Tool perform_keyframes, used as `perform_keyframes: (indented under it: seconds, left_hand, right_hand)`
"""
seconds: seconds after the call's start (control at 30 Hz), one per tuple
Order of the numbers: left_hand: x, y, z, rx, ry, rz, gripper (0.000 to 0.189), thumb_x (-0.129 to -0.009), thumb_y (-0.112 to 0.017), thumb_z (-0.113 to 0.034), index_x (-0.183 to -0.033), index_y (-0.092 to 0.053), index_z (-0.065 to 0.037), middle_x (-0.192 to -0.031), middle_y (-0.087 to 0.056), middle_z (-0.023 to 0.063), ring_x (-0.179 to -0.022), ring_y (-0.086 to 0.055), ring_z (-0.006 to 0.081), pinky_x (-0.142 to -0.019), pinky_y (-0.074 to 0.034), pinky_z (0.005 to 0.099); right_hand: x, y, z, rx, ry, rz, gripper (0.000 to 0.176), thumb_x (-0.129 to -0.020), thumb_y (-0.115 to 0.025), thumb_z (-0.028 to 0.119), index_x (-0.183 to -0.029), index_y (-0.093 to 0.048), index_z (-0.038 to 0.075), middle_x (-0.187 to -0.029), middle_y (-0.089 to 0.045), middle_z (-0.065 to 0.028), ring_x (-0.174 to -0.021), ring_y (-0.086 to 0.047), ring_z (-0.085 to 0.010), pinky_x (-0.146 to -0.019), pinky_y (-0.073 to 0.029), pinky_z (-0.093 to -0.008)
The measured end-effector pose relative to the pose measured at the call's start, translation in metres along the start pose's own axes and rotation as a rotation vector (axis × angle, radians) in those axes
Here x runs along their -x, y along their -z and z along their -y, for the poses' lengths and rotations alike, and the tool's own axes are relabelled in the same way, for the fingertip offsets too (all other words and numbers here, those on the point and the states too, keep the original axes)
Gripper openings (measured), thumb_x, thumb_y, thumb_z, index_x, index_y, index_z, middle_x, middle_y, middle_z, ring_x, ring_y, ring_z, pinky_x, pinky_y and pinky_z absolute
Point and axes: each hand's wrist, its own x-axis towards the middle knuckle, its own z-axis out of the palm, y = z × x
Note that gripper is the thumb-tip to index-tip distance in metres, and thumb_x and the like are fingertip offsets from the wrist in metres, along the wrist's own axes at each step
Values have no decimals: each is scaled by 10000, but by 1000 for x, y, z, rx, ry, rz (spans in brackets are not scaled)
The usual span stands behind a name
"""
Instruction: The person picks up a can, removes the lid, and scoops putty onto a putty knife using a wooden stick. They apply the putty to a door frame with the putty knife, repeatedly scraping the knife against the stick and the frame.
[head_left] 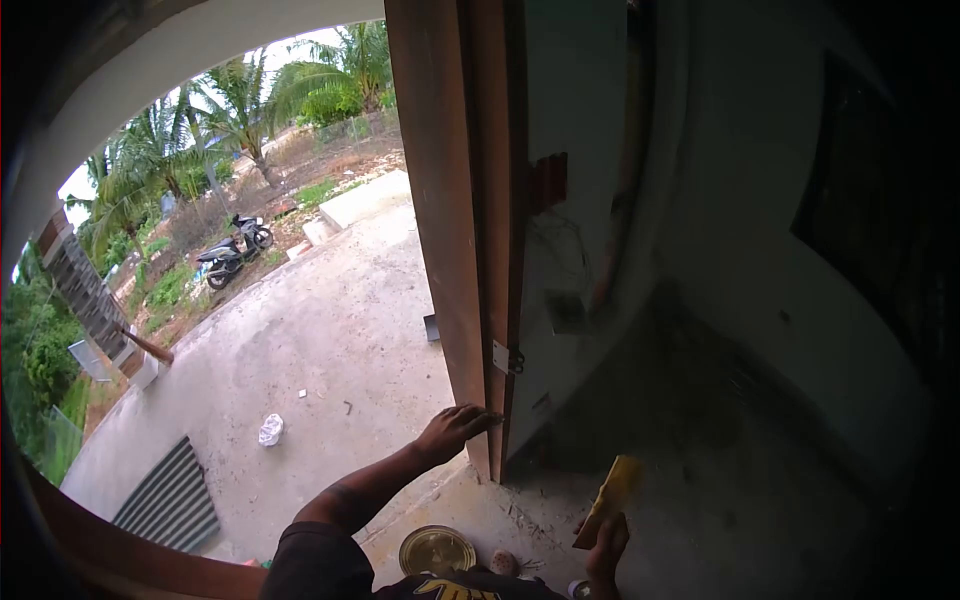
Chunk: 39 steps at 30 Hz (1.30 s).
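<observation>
My left hand [455,432] rests against the lower part of a brown wooden door frame [440,220], its fingers stretched out across the edge below a metal hinge plate [505,357]. Over to the right, my right hand [607,548] is closed around a flat, yellow block-like piece [610,500] with a brownish lower edge. This piece points upward, away from the frame, and its upper end is blurred. Its exact kind I cannot tell.
A round golden lid or tin [437,550] lies on the floor by my body. Outside are a corrugated sheet [172,498], a crumpled white bag [271,430] and a parked motorbike [234,252]. A dark room with a white wall [590,120] lies to the right.
</observation>
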Motion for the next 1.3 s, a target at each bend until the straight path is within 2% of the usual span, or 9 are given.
perform_keyframes:
  seconds: [0.1,0.23,0.43,0.53,0.57,0.6,0.9,1.27,1.3]
  left_hand:
    - [-74,68,-10,-101,-123,-419,529,-705,-598,96,-1197,-604,-98,-1171,-594,145,-1088,-592,330,-875,-526,420]
    - [-162,174,-23,-284,-272,-774,438,-712,-704,-22,-1146,-645,-52,-1153,-616,163,-1084,-598,342,-869,-527,397]
    - [-105,63,27,-178,-97,-622,460,-728,-721,-100,-1178,-629,-79,-1289,-540,160,-1213,-507,366,-1028,-404,468]
    - [-1,-48,32,-75,69,-272,476,-776,-612,-24,-1245,-581,-101,-1314,-516,165,-1242,-478,366,-1031,-409,461]
    - [36,-77,34,203,253,24,520,-759,-551,46,-1252,-571,-116,-1293,-528,160,-1216,-496,350,-1010,-429,443]
    - [59,-85,28,220,187,105,559,-744,-491,100,-1257,-560,-113,-1273,-538,168,-1163,-530,351,-969,-459,423]
    - [136,30,-20,88,868,-358,368,-834,-534,87,-1180,-595,-23,-1131,-618,213,-1046,-613,367,-879,-496,383]
    - [219,33,24,249,1168,-411,352,-844,-519,71,-1176,-593,-21,-1084,-627,205,-1000,-621,341,-847,-485,369]
    - [226,32,36,197,1063,-452,349,-843,-516,67,-1173,-591,-16,-1056,-632,200,-955,-623,342,-821,-483,370]
  right_hand:
    - [1,-6,1,-29,-24,-14,387,-989,-403,392,-1019,-472,12,-762,-629,-116,-658,-644,-200,-634,-526,-323]
    - [-1,-13,3,5,-20,25,357,-989,-399,357,-1030,-474,10,-768,-629,-114,-675,-640,-191,-635,-518,-313]
    - [2,-17,2,0,-81,-42,411,-976,-423,401,-1050,-472,0,-760,-623,-115,-657,-636,-194,-624,-517,-316]
    - [-10,-21,3,-3,-47,-42,440,-968,-429,445,-1057,-470,16,-751,-605,-102,-639,-623,-189,-598,-504,-311]
    - [-9,-17,4,18,-38,-26,451,-964,-433,465,-1058,-469,25,-748,-597,-96,-631,-617,-186,-586,-497,-307]
    - [-12,-12,6,46,-87,8,457,-967,-418,473,-1058,-469,28,-754,-598,-95,-635,-617,-183,-597,-499,-307]
    - [-73,-29,11,114,-67,171,454,-971,-418,468,-1028,-475,21,-776,-617,-106,-673,-636,-184,-638,-515,-312]
    - [-76,-156,-9,-6,-123,368,438,-985,-420,435,-1113,-475,20,-856,-639,-137,-744,-661,-212,-693,-543,-350]
    - [-74,-167,-7,-18,-143,365,434,-985,-425,427,-1122,-474,17,-860,-641,-139,-757,-663,-213,-700,-544,-352]
